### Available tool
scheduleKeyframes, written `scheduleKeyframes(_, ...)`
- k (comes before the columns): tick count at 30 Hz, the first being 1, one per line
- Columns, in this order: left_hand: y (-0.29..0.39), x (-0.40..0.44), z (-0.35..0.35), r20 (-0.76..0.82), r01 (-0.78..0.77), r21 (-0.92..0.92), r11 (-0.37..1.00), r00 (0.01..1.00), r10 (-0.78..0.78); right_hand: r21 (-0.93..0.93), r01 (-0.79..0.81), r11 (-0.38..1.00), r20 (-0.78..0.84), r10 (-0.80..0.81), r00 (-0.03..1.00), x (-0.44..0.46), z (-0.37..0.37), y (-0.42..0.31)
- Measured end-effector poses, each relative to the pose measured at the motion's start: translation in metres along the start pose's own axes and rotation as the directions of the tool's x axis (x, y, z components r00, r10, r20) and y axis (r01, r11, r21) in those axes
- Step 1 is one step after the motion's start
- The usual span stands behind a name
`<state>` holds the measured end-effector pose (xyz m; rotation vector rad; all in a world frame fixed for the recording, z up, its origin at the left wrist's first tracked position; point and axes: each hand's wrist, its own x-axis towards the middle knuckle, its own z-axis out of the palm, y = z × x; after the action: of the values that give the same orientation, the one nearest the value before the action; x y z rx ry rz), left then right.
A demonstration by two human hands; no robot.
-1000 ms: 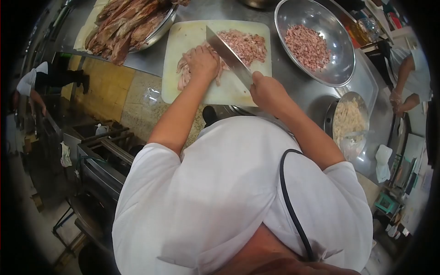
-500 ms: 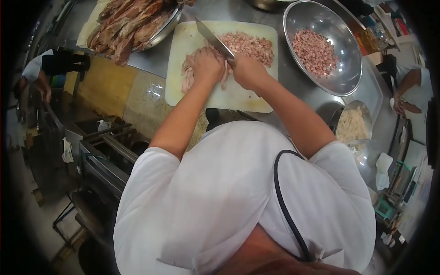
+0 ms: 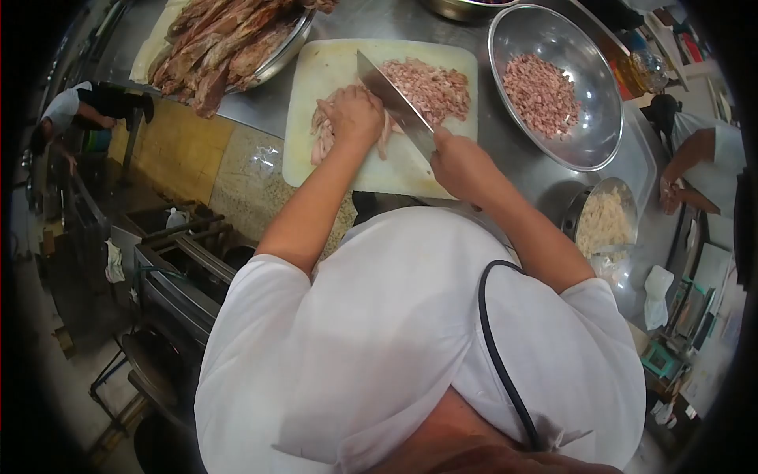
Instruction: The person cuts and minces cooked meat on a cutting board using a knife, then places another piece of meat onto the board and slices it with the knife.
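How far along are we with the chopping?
Done, it seems: the diced meat in the steel bowl and the chopped pile on the cutting board. In hand: the right hand holds the knife beside the strips under the left hand. Apparently left: cutting those strips and moving the pile to the bowl. The large meat pieces at upper left look uncut; whether they're included, I can't tell.
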<state>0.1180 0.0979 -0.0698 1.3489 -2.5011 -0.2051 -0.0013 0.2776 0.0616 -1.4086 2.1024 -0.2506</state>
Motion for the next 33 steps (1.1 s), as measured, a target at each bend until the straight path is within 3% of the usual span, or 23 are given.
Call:
scheduleKeyframes(2,-0.001,-0.001,0.008,-0.075,-0.005,0.008,1.000,0.997,0.005,0.015,0.017,1.000,-0.023,-0.016,1.000,0.023,0.007,-0.005)
scheduleKeyframes(8,-0.001,-0.002,-0.002,0.008,0.026,0.010,1.000,1.000,-0.027,0.037,0.052,0.998,-0.092,-0.048,0.995,0.073,0.024,-0.021)
scheduleKeyframes(11,-0.002,-0.005,0.007,-0.124,0.085,-0.114,0.990,0.987,-0.099,0.084,0.068,0.994,-0.097,-0.059,0.993,0.065,0.025,-0.008)
scheduleKeyframes(13,-0.003,-0.009,0.004,-0.099,0.056,-0.054,0.997,0.993,-0.061,0.000,0.025,1.000,-0.051,-0.025,0.998,0.045,0.029,0.000)
scheduleKeyframes(16,0.000,-0.011,-0.009,-0.034,0.027,0.019,0.999,0.999,-0.026,0.060,-0.078,0.995,-0.024,0.079,0.997,0.011,0.012,0.004)
scheduleKeyframes(25,-0.003,-0.011,-0.003,-0.069,0.019,0.031,0.999,0.998,-0.016,-0.092,-0.017,0.996,0.049,0.022,0.999,-0.023,-0.001,-0.002)
scheduleKeyframes(29,-0.002,-0.007,-0.004,-0.033,0.019,0.018,1.000,0.999,-0.018,-0.103,0.032,0.994,0.030,-0.029,0.999,-0.001,0.001,-0.007)
scheduleKeyframes(33,-0.004,-0.007,0.001,-0.086,0.001,0.015,1.000,0.996,0.001,0.020,0.069,0.997,-0.044,-0.069,0.997,0.061,0.018,-0.020)
